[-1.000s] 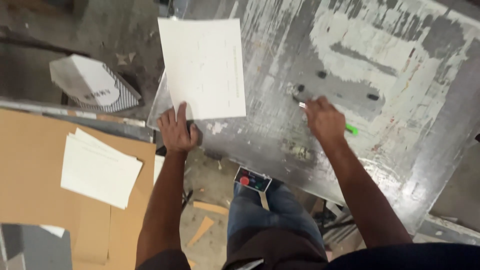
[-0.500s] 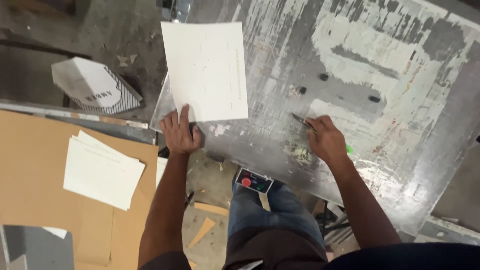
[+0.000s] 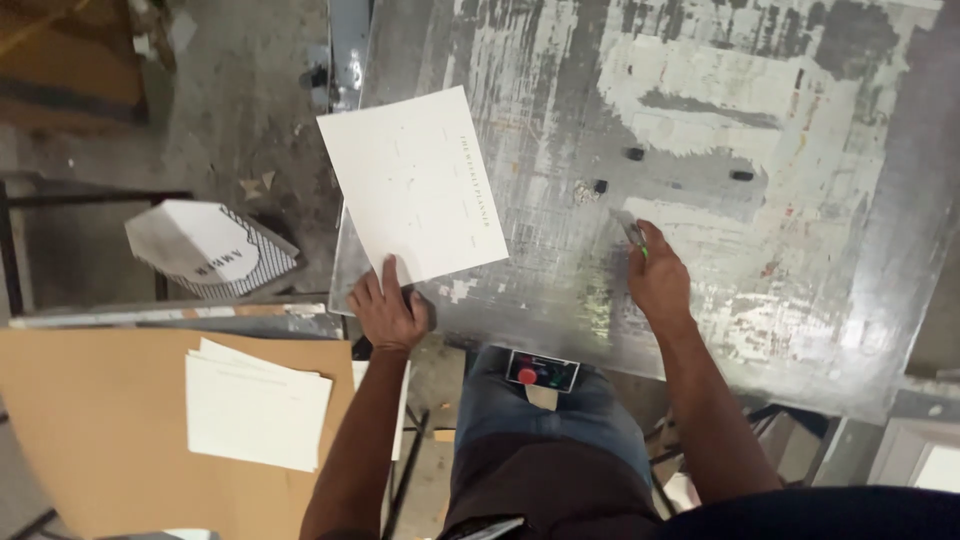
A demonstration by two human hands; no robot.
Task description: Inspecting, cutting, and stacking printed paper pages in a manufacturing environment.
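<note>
Worn metal worktop [image 3: 760,250], grey with patchy white paint and scrapes, runs under and beyond both hands and fills the space ahead of them. Brown cardboard sheet [image 3: 90,420] sits down and to the left of the left hand, off the worktop, well apart from the right hand. White paper sheet [image 3: 412,185] lies flat on the worktop just ahead of the left hand, tilted, its near edge overhanging the worktop's left corner; faint print on it, too small to tell. Stack of white sheets [image 3: 255,408] rests on the cardboard, below-left of the left hand, not touching it. Folded white box with a striped side [image 3: 210,250] lies on the floor left of the left hand, near but apart. Left hand [image 3: 388,310]: fingers spread flat, pressing the near edge of the paper sheet down, not gripping anything. Right hand [image 3: 660,280]: closed around a thin tool with a green body [image 3: 636,238], metal tip pointing away from the wrist and touching or just above the worktop, cannot tell which. Small handheld device with a red button [image 3: 541,371] sits at the person's waist, between and below the two hands. Three small dark bits [image 3: 634,154] lie on the worktop ahead of the right hand, near the tool tip but apart from it.
</note>
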